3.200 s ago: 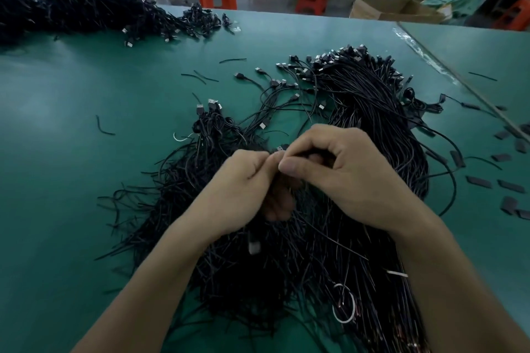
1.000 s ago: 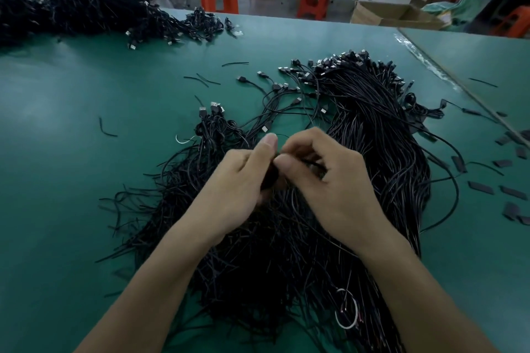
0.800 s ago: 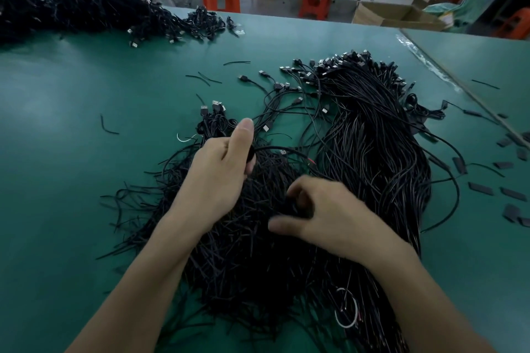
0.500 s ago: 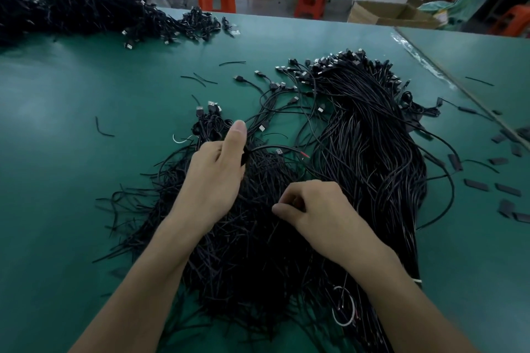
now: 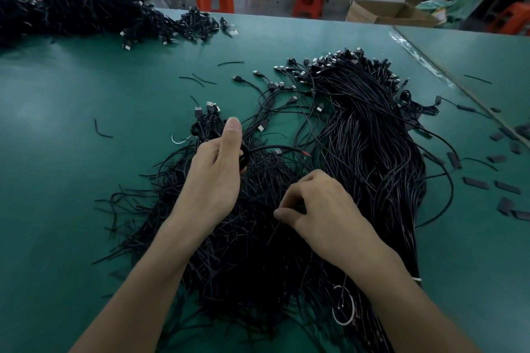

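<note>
Green counter, black USB cable heap: bundling in hand.
Heap spreads from centre to 2 o'clock. Left hand, at centre, grips one coiled cable so its loops hold together. Right hand, at its 4 o'clock, pinches a thin strand, probably a tie. No legible markings.

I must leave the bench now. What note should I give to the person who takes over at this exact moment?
Left hand: grips a coiled black USB cable, thumb up; its plug and red wire tip point right.
Right hand: pinches a thin black tie strip at the heap of short black ties.
Long loose black cables lie right of it on the green table; a small bunch of black cables with plugs lies beyond the left hand.
Done: coil formed. Left: probably bind it with the tie, then the next cables.
</note>
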A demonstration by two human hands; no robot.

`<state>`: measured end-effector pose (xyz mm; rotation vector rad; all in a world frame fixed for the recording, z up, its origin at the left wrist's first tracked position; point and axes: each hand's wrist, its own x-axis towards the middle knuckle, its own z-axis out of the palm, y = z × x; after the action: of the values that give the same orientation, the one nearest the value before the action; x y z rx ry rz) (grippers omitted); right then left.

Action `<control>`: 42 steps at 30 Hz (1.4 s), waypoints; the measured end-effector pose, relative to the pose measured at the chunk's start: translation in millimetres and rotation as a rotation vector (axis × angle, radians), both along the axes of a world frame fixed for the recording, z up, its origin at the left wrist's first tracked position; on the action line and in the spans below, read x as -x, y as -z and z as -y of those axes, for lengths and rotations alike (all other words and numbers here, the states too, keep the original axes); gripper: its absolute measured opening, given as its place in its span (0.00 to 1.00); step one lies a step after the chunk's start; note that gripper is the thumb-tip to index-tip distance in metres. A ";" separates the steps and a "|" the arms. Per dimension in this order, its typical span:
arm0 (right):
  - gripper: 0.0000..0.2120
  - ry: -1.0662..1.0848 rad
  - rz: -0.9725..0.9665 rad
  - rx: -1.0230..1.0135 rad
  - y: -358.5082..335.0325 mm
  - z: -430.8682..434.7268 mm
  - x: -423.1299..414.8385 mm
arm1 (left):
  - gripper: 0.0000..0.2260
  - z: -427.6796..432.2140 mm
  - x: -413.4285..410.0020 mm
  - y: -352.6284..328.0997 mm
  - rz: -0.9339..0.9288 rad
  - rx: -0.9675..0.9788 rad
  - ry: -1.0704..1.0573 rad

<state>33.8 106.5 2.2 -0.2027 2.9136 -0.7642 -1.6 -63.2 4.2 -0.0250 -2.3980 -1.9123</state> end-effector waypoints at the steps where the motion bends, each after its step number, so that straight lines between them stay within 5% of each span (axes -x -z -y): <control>1: 0.04 0.001 -0.016 0.003 -2.7 -0.6 -1.1 | 0.31 -0.6 -0.4 -0.8 0.005 -0.006 -0.001; 6: 0.08 0.060 -0.138 0.085 -20.2 -14.1 -2.0 | 0.22 -1.2 -2.2 -3.7 0.010 -0.084 -0.065; 9: 0.06 0.146 -0.259 0.347 -28.5 -16.9 1.8 | 0.18 -0.4 -4.0 -6.3 0.022 -0.116 -0.045; 15: 0.04 -0.006 -0.261 0.703 -27.9 12.3 -5.1 | 0.12 -7.3 -14.5 -13.0 0.058 -0.203 0.262; 26: 0.08 -0.213 -0.093 0.395 -43.2 10.5 -6.3 | 0.23 -14.4 -15.9 -19.0 -0.032 -0.322 0.209; 35: 0.05 -0.243 -0.450 0.078 -38.6 25.6 -13.0 | 0.27 -12.9 -6.7 -8.2 0.049 -0.313 0.049; 42: 0.03 -0.461 -0.645 -0.250 -45.6 26.2 -8.1 | 0.22 -0.2 -6.6 -5.3 0.298 -0.199 0.279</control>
<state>41.9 80.3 47.9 -1.2433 3.2652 -0.2833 5.0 -62.9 9.5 -0.0715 -2.4786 -2.4308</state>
